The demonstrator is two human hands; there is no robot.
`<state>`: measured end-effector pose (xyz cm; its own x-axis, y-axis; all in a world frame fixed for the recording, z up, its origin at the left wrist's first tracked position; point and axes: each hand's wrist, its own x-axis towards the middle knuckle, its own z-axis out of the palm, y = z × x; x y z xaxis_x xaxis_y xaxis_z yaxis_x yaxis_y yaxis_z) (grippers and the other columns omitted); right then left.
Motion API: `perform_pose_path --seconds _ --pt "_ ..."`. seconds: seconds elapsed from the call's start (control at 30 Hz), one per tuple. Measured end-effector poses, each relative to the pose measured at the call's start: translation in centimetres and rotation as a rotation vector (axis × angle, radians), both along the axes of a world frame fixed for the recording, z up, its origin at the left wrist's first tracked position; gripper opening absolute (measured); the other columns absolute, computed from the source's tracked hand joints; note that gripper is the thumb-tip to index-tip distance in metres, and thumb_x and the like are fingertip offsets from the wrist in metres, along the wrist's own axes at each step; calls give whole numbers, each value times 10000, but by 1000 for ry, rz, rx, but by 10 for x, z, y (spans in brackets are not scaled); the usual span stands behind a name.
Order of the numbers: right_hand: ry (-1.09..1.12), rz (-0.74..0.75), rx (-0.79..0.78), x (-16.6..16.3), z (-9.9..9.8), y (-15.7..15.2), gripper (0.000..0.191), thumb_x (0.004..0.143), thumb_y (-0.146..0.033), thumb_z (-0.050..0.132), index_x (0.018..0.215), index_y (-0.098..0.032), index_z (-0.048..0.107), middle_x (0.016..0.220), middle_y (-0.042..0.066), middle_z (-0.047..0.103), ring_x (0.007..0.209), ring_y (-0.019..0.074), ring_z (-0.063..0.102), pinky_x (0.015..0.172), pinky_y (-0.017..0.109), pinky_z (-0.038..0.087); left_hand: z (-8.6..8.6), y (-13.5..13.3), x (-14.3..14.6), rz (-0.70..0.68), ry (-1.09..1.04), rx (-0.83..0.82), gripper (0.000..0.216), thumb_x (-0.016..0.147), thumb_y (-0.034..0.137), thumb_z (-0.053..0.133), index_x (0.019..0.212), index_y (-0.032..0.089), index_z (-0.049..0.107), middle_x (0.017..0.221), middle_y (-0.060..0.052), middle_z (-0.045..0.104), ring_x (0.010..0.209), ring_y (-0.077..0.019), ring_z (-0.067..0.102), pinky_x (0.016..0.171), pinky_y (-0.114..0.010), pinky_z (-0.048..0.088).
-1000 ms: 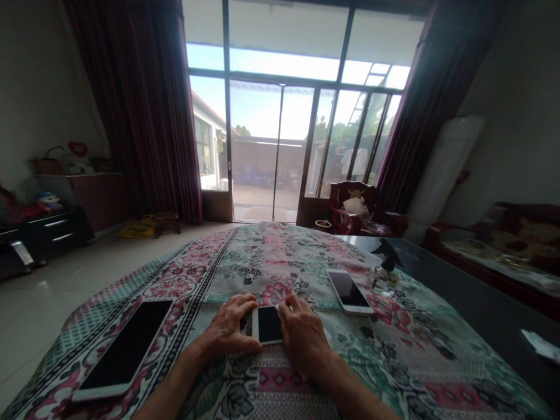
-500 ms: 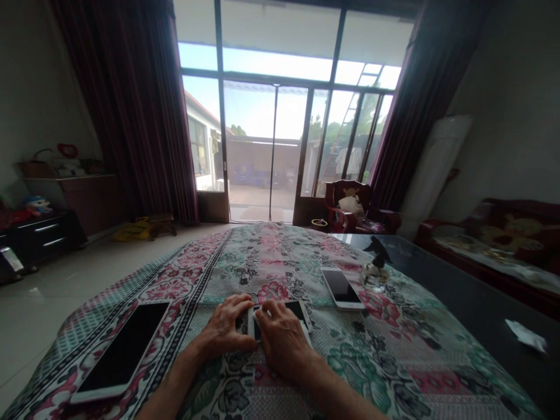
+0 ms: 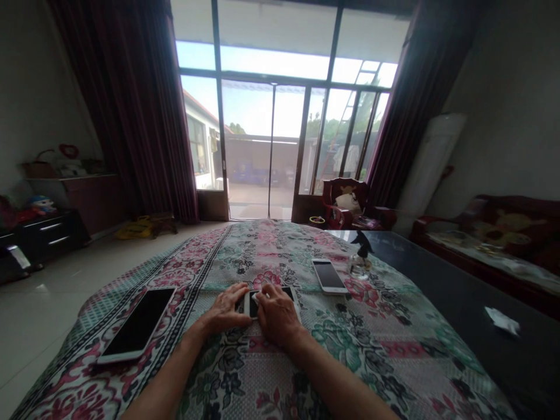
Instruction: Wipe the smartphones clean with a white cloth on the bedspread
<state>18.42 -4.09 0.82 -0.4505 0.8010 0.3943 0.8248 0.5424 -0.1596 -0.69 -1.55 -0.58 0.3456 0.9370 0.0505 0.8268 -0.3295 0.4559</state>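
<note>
left hand (image 3: pixel 228 307): set at the left end of the middle phone (image 3: pixel 252 310), holding it with thumb and fingers spread to its corners
right hand (image 3: pixel 277 316): pinching a small white wad (image 3: pixel 259 297) narrowly between fingertips, over the dark screen
middle phone: lying screen up under both hands, on the floral tablecloth (image 3: pixel 350 318)
left phone (image 3: pixel 139 324): lying screen up, well apart from the left hand
right phone (image 3: pixel 329 276): lying screen up beyond the right hand, near a clear bottle (image 3: pixel 361 267) with a black top
</note>
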Motion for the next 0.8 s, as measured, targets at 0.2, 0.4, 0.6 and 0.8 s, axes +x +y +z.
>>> perform_pose_path --seconds 0.2,0.4,0.6,0.8 --pt "14 -191 10 20 -1 -2 231 892 -218 456 1049 -219 625 1082 61 558 1001 192 489 877 295 367 3 0 0 -10 -14 -48 789 655 385 661 1377 183 417 1504 -101 323 1400 -285 223 1132 -411 205" --pt "77 -344 17 30 -6 -6 256 917 -231 415 1053 -221 631 1083 73 560 1003 202 476 872 302 370 12 -5 3 3 -31 -85 801 638 387 653 1375 183 413 1510 -102 312 1406 -299 199 1136 -414 189" --pt "124 -373 25 31 -8 -10 248 908 -221 426 1032 -211 641 1064 75 563 993 205 477 870 302 366 16 -9 4 3 -20 -95 811 652 402 632 1386 155 390 1515 -116 294 1412 -295 179 1137 -414 181" --pt "132 -354 37 31 -13 -9 238 888 -203 454 1046 -219 630 1056 72 560 997 215 476 863 312 362 4 -6 3 1 -13 -51 792 639 393 629 1370 180 409 1513 -112 301 1404 -294 208 1133 -418 187"
